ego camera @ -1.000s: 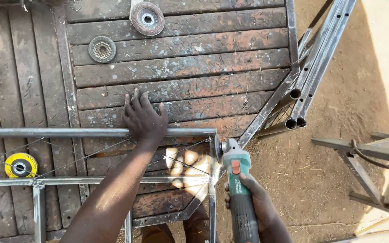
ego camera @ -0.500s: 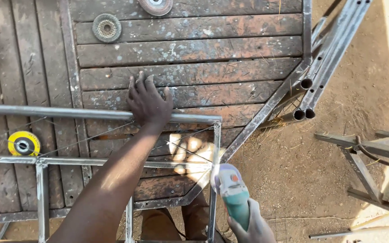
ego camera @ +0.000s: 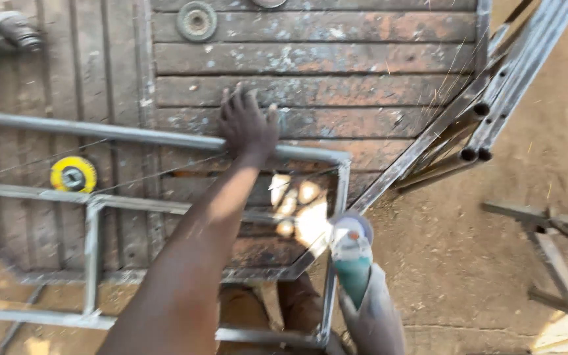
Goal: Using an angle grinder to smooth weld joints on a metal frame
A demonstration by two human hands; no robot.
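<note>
My left hand (ego camera: pixel 248 125) presses flat on the top bar of a grey square-tube metal frame (ego camera: pixel 133 135), near its right corner. My right hand (ego camera: pixel 375 319) is blurred at the bottom edge and grips a green angle grinder (ego camera: pixel 352 253). The grinder's head sits against the frame's right upright (ego camera: pixel 335 250). A few thin sparks streak toward the upper right. The frame lies over a rusty ribbed steel panel (ego camera: pixel 336 72).
A yellow flap disc (ego camera: pixel 73 174) and a grey grinding disc (ego camera: pixel 196 21) lie on the panel. A second grinder (ego camera: pixel 4 33) rests at the top left. Long steel tubes (ego camera: pixel 494 112) lean at the right, with a metal stand (ego camera: pixel 547 230) on the dirt ground.
The grinder has come down along the frame's right upright and nearer to me. My left hand has stayed on the top bar. Sparks now show.
</note>
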